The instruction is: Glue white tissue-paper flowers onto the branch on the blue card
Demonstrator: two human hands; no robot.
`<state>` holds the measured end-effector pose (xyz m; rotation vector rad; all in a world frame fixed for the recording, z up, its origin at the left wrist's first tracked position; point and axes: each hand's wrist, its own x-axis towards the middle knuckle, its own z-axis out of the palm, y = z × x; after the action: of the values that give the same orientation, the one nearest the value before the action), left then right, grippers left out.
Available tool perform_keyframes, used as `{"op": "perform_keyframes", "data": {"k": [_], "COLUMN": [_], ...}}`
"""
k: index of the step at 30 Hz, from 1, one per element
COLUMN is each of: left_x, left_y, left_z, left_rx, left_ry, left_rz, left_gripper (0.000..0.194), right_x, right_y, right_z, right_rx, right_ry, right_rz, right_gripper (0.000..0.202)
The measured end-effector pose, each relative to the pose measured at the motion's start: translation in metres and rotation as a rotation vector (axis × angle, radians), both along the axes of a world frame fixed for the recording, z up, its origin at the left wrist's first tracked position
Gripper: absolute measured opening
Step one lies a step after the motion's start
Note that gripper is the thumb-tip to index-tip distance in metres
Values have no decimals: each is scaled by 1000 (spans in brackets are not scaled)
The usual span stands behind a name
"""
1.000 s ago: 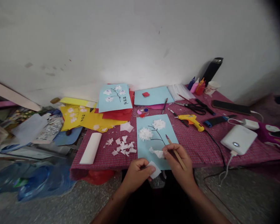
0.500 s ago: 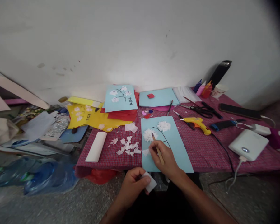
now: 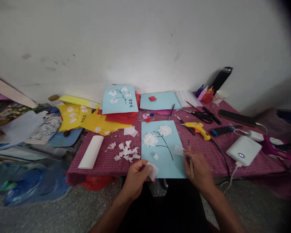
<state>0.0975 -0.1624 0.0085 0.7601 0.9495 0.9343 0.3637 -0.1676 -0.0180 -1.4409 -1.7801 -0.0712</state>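
Note:
Low over the front edge of a light-blue sheet point(image 3: 169, 168), my left hand point(image 3: 137, 179) pinches a small folded piece of white paper point(image 3: 153, 170). My right hand point(image 3: 200, 170), at the sheet's right edge, is closed around a thin paintbrush point(image 3: 191, 168) with a wooden handle and dark tip. A thin, pale translucent piece point(image 3: 178, 150) sticks out from its fingertips. Two ruffled white paper flowers, a left one point(image 3: 150, 139) and an upper one point(image 3: 165, 130), sit on a black drawn stem point(image 3: 168, 149). Below the left flower lies a small white paper scrap point(image 3: 156, 156).
Torn white paper bits point(image 3: 127, 151) and a folded white paper roll point(image 3: 91, 152) lie to the left. A finished flower picture point(image 3: 120, 100) stands behind. On the right are a yellow glue gun point(image 3: 197, 128), scissors point(image 3: 200, 116) and a white power bank point(image 3: 243, 150) with cables.
My right hand has moved right, off the flowers to the sheet's edge, with the brush. A small white scrap now shows below the left flower. The left hand still holds its folded paper.

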Motion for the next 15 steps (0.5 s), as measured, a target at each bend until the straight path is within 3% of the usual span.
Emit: {"op": "perform_keyframes", "data": {"k": [3, 5, 9, 11, 15], "left_x": [11, 16, 23, 24, 25], "left_y": [8, 11, 15, 16, 16], "left_z": [2, 4, 5, 4, 6], "left_rx": [3, -4, -39, -59, -84], "left_ry": [2, -12, -44, -72, -138], "left_rz": [10, 15, 50, 75, 94], "left_gripper": [28, 29, 34, 34, 26], "right_x": [-12, -24, -47, -55, -68], "right_y": [-23, -37, -50, -49, -43], "right_z": [9, 21, 38, 38, 27], "right_rx": [-9, -109, -268, -284, -426], "right_ry": [144, 336, 646, 752, 1001], "right_rz": [-43, -32, 208, 263, 223], "right_gripper": [24, 31, 35, 31, 26]}}
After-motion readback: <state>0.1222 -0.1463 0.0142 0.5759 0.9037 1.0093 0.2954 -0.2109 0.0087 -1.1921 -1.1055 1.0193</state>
